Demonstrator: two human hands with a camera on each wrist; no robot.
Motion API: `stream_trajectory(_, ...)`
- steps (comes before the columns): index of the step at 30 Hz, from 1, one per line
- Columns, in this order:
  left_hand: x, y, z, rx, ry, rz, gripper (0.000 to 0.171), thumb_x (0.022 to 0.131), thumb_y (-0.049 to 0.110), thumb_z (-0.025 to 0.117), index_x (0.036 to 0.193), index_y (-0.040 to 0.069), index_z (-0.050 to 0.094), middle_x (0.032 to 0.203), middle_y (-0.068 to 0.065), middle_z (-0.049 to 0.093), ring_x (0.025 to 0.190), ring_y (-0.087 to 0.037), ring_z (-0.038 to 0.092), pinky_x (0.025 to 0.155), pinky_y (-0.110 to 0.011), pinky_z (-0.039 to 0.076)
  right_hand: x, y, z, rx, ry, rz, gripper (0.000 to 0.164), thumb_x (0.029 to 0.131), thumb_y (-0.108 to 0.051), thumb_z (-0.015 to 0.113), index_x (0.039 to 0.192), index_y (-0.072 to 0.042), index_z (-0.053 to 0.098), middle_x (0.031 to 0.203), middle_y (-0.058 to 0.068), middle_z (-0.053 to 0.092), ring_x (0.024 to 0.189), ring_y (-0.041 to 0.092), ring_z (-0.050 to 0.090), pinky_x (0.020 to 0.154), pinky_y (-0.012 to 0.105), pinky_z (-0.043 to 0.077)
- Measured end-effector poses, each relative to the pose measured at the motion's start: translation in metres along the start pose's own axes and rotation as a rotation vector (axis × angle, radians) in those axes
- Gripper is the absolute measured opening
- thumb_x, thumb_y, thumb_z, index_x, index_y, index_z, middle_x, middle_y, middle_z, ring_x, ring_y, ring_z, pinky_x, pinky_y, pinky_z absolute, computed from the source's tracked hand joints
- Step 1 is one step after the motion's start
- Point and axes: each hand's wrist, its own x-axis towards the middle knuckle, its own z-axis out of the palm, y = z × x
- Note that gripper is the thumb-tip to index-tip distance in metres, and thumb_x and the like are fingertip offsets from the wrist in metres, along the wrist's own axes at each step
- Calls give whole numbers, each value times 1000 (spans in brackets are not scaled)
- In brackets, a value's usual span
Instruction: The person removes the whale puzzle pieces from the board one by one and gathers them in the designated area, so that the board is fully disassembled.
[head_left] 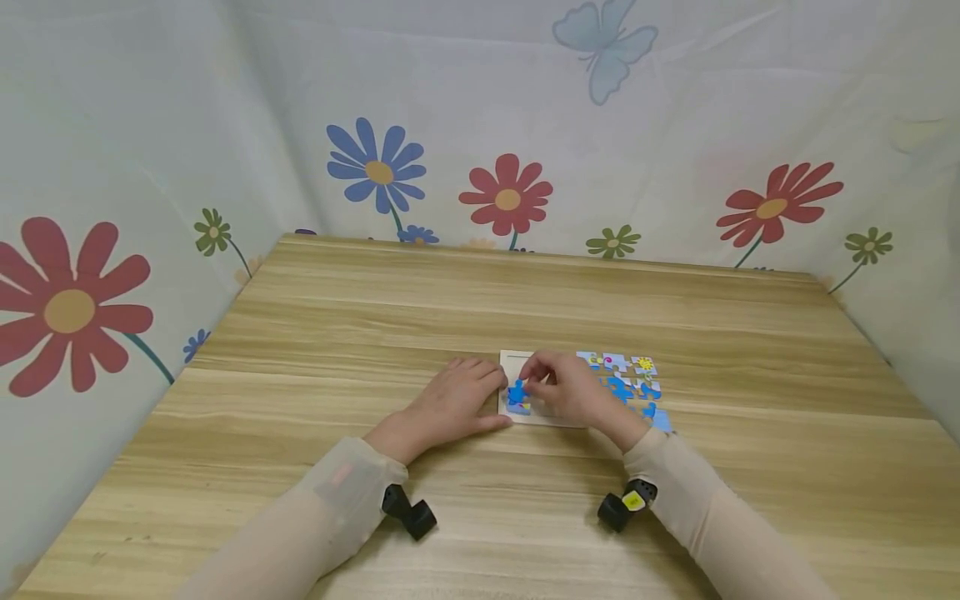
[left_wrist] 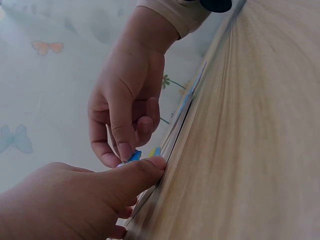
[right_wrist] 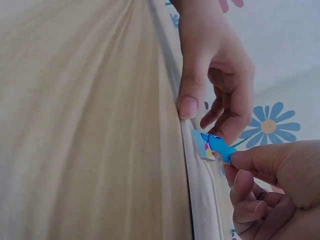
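A pale puzzle board with a raised rim lies flat on the table. My left hand rests at its left end, the thumb along the near corner and the other fingers by the left edge. Between thumb and index finger my right hand pinches a blue puzzle piece over the left part of the board. Below it at the board's near left corner is a light blue piece with pink and yellow print, overlapping the blue one in the right wrist view.
Right of the board lie several loose puzzle pieces, partly hidden behind the right hand and wrist. The wooden table reaches back to a white curtain printed with flowers. Black wrist cameras sit on both sleeves.
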Motion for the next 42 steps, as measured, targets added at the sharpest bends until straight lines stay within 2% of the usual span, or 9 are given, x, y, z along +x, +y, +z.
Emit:
stream_trajectory(9, 0, 0, 1, 3, -3, -4, 47, 85, 49, 67, 113, 11, 61, 118, -5, 62, 119, -26, 54, 106, -44, 40, -2, -3, -12, 71, -28, 57, 9, 92, -9, 62, 100, -5, 64, 88, 9, 63, 59, 13, 52, 54, 22, 46)
stream_trajectory(24, 1, 0, 1, 1, -34, -24, 49, 86, 50, 66, 115, 11, 61, 122, -5, 61, 120, -26, 53, 108, -44, 39, -10, -3, -39, 26, -21, 81, 11, 94, -13, 61, 103, -8, 63, 91, 8, 62, 62, 15, 51, 57, 26, 48)
stream_trajectory(33, 2, 0, 2, 7, -22, -15, 49, 86, 50, 66, 114, 10, 62, 120, -5, 62, 118, -26, 54, 107, -44, 39, -17, 3, -53, 40, -21, 70, 12, 94, -11, 60, 104, -5, 63, 91, 10, 61, 64, 17, 50, 57, 24, 48)
stream_trajectory(42, 1, 0, 3, 21, -23, -17, 50, 85, 51, 66, 114, 10, 62, 121, -5, 62, 119, -26, 54, 107, -44, 40, -26, 12, -63, 49, -6, 44, 12, 94, -9, 60, 103, -2, 62, 88, 9, 59, 63, 12, 48, 57, 23, 47)
